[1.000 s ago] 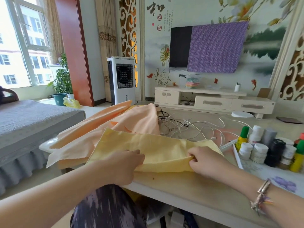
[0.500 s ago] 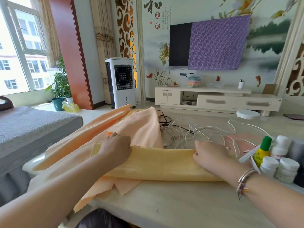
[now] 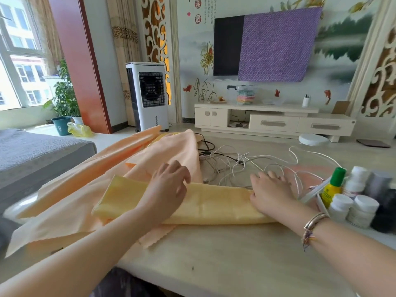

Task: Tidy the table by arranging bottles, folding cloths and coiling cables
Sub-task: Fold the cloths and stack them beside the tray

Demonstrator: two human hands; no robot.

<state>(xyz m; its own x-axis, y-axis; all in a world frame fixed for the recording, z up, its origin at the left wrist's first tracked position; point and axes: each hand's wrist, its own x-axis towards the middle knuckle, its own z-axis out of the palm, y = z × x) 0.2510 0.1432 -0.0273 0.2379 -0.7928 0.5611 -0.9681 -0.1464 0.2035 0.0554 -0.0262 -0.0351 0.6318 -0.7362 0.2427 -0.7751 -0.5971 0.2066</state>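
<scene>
Yellow cloth (image 3: 214, 202), folded into a long narrow band, lies across the near half of the table (image 3: 225, 264), running from 9 o'clock to 3 o'clock in front of the person. The left hand (image 3: 169, 185) rests palm down on the band's left-centre section, fingers relaxed and slightly spread, reaching onto the peach cloth (image 3: 167, 155) behind it. The right hand (image 3: 270, 191) lies flat on the band's right end, fingers extended toward 12 o'clock, fingertips close to the white cables (image 3: 246, 163). Neither hand grips the fabric; both press on it from above.

The peach cloth is bunched in a loose heap at 11 o'clock, its scalloped edge trailing under the yellow band and over the table's left edge. The cables form a tangled pile at 12 to 1 o'clock, with a black cable (image 3: 205, 146) mixed in at the rear. At 3 o'clock a cluster of bottles stands upright: a yellow bottle with green cap (image 3: 333, 185) at the front left, white-capped bottles (image 3: 353, 206) beside and in front of it, dark containers (image 3: 383, 213) at the frame edge. A bracelet (image 3: 314, 221) sits on the right wrist.
</scene>
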